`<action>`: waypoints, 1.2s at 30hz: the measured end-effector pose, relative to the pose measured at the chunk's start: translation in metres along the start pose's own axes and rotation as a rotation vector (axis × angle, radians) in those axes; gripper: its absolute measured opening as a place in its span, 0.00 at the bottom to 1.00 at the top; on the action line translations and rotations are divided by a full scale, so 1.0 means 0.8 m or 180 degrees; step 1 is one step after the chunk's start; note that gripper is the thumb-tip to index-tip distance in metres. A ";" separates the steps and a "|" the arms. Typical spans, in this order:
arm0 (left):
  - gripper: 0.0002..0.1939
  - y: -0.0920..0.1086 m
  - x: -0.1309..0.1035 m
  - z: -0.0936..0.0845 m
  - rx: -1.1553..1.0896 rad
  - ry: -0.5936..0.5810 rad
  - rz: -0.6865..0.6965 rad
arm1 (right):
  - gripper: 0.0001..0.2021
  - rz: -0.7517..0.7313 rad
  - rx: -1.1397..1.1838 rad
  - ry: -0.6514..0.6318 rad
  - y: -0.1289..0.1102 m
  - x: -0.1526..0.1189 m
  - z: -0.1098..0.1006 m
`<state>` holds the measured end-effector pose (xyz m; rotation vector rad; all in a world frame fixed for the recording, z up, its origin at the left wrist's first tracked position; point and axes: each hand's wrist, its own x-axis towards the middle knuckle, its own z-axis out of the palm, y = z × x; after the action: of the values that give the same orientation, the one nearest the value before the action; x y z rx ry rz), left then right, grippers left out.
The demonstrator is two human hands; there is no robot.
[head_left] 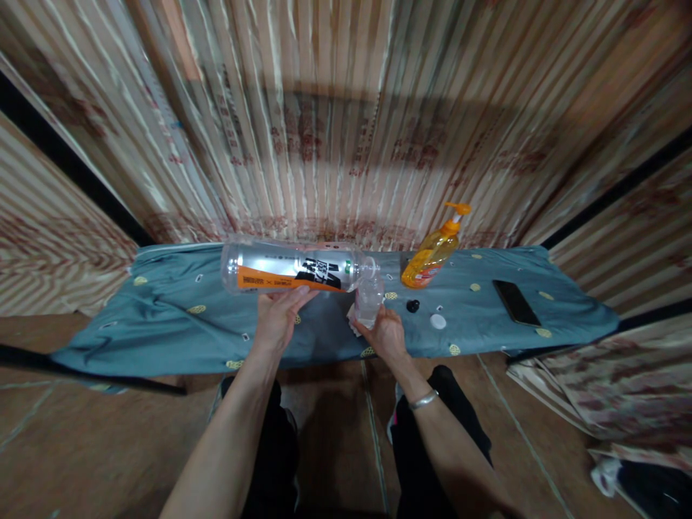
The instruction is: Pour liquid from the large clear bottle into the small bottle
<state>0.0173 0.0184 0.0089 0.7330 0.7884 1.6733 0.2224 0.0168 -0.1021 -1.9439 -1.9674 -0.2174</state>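
Note:
My left hand [278,317] grips a large clear plastic bottle [281,265] with a silver and orange label from below. The bottle lies nearly level in the air, its neck pointing right. My right hand [386,333] is closed around a small clear plastic container [369,299], held upright under the large bottle's mouth. The two mouths meet or nearly meet; whether they touch I cannot tell. Any liquid passing between them is not clearly visible. Something whitish and crumpled, like a tissue [354,322], shows beside the small container.
On the blue-green cloth [178,335] stands an orange pump bottle [429,259] with yellow liquid. Nearby lie a small black cap [413,305] and a white round lid [437,321]. A dark phone [516,303] lies at right. A striped curtain [324,130] hangs behind, between black poles [70,155].

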 end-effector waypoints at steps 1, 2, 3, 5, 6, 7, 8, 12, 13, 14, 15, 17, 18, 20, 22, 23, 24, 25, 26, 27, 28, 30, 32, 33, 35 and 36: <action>0.10 0.000 0.000 0.000 0.0010 -0.0003 0.0006 | 0.31 0.0000 -0.0006 0.0004 0.000 0.000 0.001; 0.10 0.000 0.001 0.000 0.0012 -0.0005 0.0012 | 0.31 0.0002 -0.0009 0.0011 0.001 0.000 0.002; 0.10 0.000 0.001 0.001 0.0008 -0.0007 0.0016 | 0.31 0.0000 -0.0009 0.0022 0.001 0.000 0.003; 0.10 0.000 0.001 0.001 -0.0009 -0.0012 0.0009 | 0.30 -0.0012 0.0008 0.0044 0.002 -0.001 0.004; 0.10 0.000 0.001 0.001 -0.0016 -0.0008 0.0001 | 0.30 -0.0015 0.0017 0.0050 0.002 -0.001 0.005; 0.10 0.001 0.000 0.001 -0.0020 -0.0002 -0.0005 | 0.30 -0.0019 0.0021 0.0054 0.002 -0.001 0.005; 0.10 0.001 0.000 0.002 -0.0025 0.0006 -0.0007 | 0.30 -0.0024 0.0022 0.0057 0.002 -0.001 0.005; 0.11 0.001 0.000 0.003 -0.0074 0.0015 -0.0029 | 0.30 -0.0017 -0.0012 0.0085 0.001 0.000 0.005; 0.10 0.001 -0.001 0.003 -0.0079 0.0019 -0.0040 | 0.30 -0.0016 -0.0025 0.0101 0.001 0.000 0.005; 0.10 0.001 -0.001 0.003 -0.0078 0.0027 -0.0050 | 0.30 -0.0020 -0.0035 0.0119 0.002 0.000 0.005; 0.10 0.001 0.000 0.003 -0.0073 0.0042 -0.0053 | 0.30 -0.0025 -0.0042 0.0136 0.002 0.000 0.005; 0.11 0.001 -0.001 0.003 -0.0077 0.0063 -0.0052 | 0.30 -0.0035 -0.0043 0.0147 0.002 0.000 0.006; 0.11 0.001 -0.001 0.003 -0.0085 0.0067 -0.0051 | 0.31 -0.0034 -0.0042 0.0140 0.002 0.000 0.006; 0.12 0.001 -0.001 0.004 -0.0102 0.0071 -0.0046 | 0.31 -0.0023 -0.0050 0.0120 0.003 -0.001 0.006; 0.12 0.002 -0.001 0.005 -0.0078 0.0073 -0.0051 | 0.30 -0.0035 -0.0051 0.0119 0.003 -0.001 0.006; 0.12 0.002 -0.001 0.005 -0.0055 0.0079 -0.0048 | 0.30 -0.0045 -0.0046 0.0127 0.003 -0.001 0.006; 0.12 0.002 0.000 0.005 -0.0032 0.0079 -0.0045 | 0.30 -0.0060 -0.0040 0.0140 0.003 -0.001 0.006; 0.12 0.002 0.000 0.005 -0.0013 0.0079 -0.0041 | 0.29 -0.0075 -0.0036 0.0155 0.003 -0.001 0.006; 0.11 0.002 0.000 0.005 -0.0006 0.0076 -0.0034 | 0.29 -0.0084 -0.0037 0.0168 0.003 -0.001 0.006; 0.12 0.001 0.000 0.005 -0.0015 0.0070 -0.0022 | 0.30 -0.0081 -0.0044 0.0177 0.003 -0.001 0.006; 0.12 0.001 0.000 0.004 -0.0035 0.0062 -0.0010 | 0.30 -0.0076 -0.0049 0.0178 0.003 -0.001 0.006; 0.12 0.001 0.000 0.003 -0.0084 0.0043 0.0012 | 0.30 -0.0064 -0.0051 0.0158 0.003 -0.001 0.006; 0.11 0.000 0.000 0.003 -0.0114 0.0033 0.0028 | 0.30 -0.0051 -0.0033 0.0119 0.002 0.000 0.005; 0.11 0.000 0.000 0.002 -0.0108 0.0028 0.0026 | 0.29 -0.0040 -0.0018 0.0104 0.002 0.000 0.004; 0.10 0.000 0.000 0.003 -0.0071 0.0018 0.0019 | 0.29 -0.0005 0.0017 0.0085 0.001 0.000 0.003; 0.09 0.000 0.000 0.003 -0.0050 0.0013 0.0019 | 0.29 0.0005 0.0036 0.0081 0.001 0.000 0.003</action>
<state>0.0191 0.0184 0.0105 0.7219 0.7756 1.6851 0.2226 0.0174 -0.1045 -1.9260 -1.9470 -0.2289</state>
